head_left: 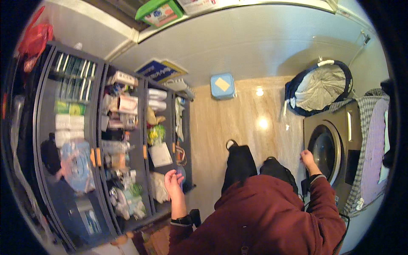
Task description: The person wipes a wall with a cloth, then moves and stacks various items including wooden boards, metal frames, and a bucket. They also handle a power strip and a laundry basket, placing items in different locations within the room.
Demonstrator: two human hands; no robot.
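Note:
My left hand (173, 183) is raised beside the lowest tiers of the dark shelf unit (101, 127), its fingers loosely bent and apart with nothing in them. Closest to it are a white box (160, 154) and a pale bag (159, 187) on the shelf. On the other side, my right hand (307, 159) hangs by the round door (325, 148) of the front-loading washing machine (353, 123). Its fingers curl in, no object shows in them, and a gap separates the hand from the door.
A laundry basket (321, 87) with a light lining stands past the washing machine. Near the far wall sits a blue lidded container (222, 86) on the wood-look floor (212, 123). A checked cloth (361, 170) covers the machine's top. A green tub (159, 12) rests on the high ledge.

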